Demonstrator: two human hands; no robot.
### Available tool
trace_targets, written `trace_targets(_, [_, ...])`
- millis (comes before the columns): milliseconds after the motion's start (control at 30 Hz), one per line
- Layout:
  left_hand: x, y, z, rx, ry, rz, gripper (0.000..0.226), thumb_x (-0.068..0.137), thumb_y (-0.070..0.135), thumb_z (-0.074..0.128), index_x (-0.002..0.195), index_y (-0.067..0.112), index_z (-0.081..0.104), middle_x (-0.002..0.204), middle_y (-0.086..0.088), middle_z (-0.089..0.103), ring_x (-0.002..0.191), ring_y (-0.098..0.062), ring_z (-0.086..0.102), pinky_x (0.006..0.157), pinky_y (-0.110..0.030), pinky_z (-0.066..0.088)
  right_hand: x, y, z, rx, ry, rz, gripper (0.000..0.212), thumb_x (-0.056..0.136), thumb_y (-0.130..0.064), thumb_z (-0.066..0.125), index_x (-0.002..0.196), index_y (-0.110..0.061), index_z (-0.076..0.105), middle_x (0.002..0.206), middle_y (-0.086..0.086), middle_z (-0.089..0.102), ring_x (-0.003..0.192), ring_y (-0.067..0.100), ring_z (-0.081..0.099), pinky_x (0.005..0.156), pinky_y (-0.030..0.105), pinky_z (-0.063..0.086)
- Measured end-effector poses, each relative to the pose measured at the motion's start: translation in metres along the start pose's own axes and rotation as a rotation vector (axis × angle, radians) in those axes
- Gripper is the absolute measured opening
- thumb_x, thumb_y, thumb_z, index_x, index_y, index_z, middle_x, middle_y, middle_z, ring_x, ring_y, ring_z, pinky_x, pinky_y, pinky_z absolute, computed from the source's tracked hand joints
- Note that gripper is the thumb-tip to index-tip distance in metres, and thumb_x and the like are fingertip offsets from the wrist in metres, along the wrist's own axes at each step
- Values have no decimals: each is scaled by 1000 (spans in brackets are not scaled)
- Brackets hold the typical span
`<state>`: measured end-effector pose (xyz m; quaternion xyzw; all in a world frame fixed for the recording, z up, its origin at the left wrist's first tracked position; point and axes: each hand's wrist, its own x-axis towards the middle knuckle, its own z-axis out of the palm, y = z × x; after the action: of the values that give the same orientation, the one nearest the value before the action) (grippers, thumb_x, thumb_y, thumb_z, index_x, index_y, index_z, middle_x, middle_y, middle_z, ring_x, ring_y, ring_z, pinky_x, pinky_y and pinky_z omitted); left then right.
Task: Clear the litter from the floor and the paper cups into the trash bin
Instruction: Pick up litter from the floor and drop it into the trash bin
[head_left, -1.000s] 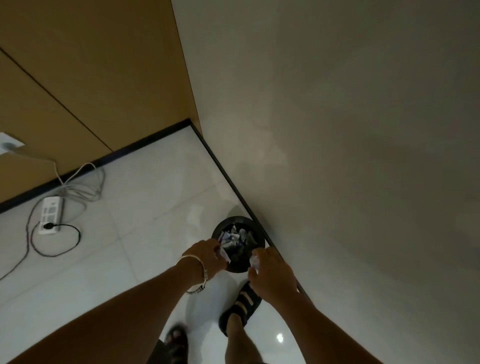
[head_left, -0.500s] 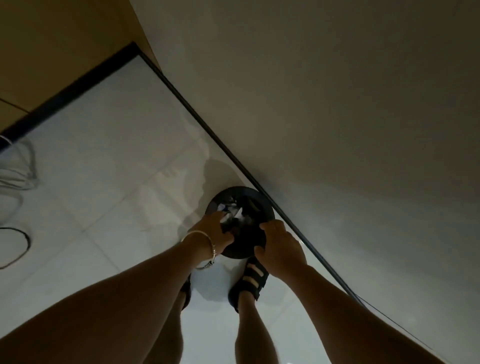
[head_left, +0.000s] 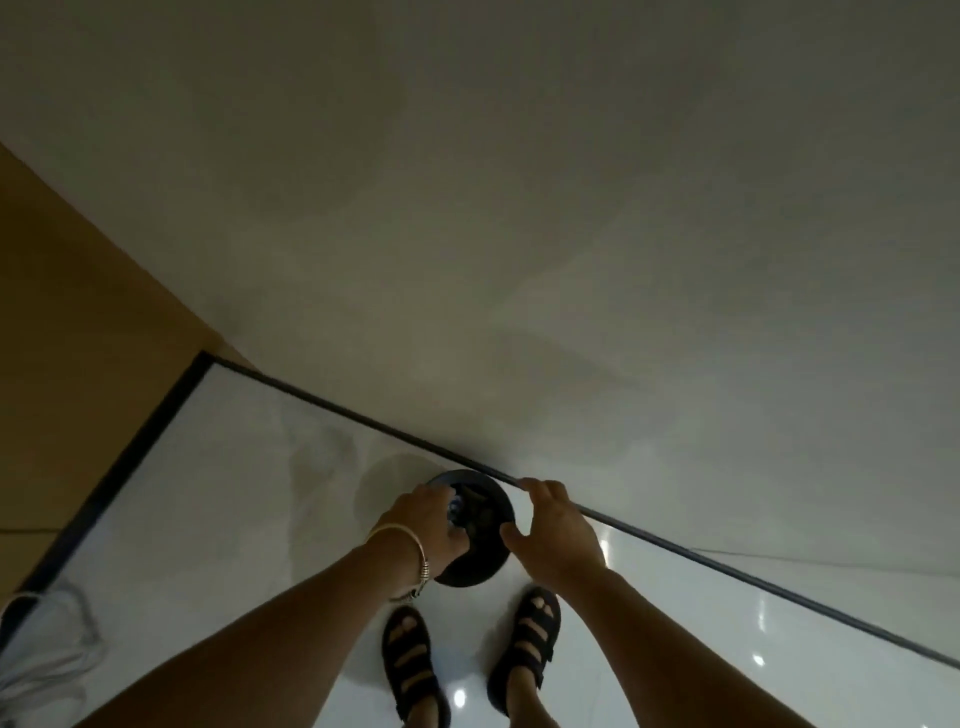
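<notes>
Standing against the grey wall, the round black trash bin is being reached into by the left hand, its grip untellable inside, while the right hand, grip spread, is being held beside the rim, seemingly for steadying.

No text, label, brand, number or sign can be read anywhere in the frame
</notes>
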<state>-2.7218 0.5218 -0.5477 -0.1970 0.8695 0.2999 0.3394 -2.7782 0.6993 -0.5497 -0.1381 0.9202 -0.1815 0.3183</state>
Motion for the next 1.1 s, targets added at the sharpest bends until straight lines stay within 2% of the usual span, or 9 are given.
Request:
trace_targets(133, [-35,63,-3,139,-36,124,67,86,45,54,144,20,32,146,-5,37,131,-25,38,107,-36,37,-65,27,-40,-19,96,28,65,90,-46,59,146,-27,33,143,-2,39,126,20,46,94,31,45])
trace_targets(400, [-116,233,48,406,-71,430,65,88,47,51,144,20,31,144,-5,34,132,-23,34,108,-31,32,-222,166,-124,60,308,312,65,91,-46,58,147,-26,32,146,0,36,127,22,45,99,35,45])
trace_targets(533, [-168,334,111,515,-56,589,65,88,47,51,144,22,32,146,-3,34,133,-21,33,109,-30,31,-322,251,-148,129,425,450,67,91,-47,57,148,-25,30,148,1,35,129,23,43,100,35,45])
trace_targets(800, [-269,498,280,734,-167,872,62,88,45,51,143,23,33,143,0,37,131,-19,34,108,-28,31,-516,413,-156,236,576,739,68,89,-45,55,148,-24,30,146,2,35,126,24,43,95,35,47])
trace_targets(933, [-299,559,342,826,-229,963,64,87,45,51,143,24,32,143,0,37,131,-19,35,108,-31,32,-570,473,-153,300,580,863,68,90,-44,55,149,-23,29,146,3,34,126,25,42,94,35,46])
trace_targets(1100, [-294,639,400,904,-282,1005,65,85,46,53,142,24,34,141,-2,39,129,-21,38,107,-35,36,-597,535,-161,356,583,953,69,89,-44,55,149,-23,28,147,3,33,127,25,42,94,36,47])
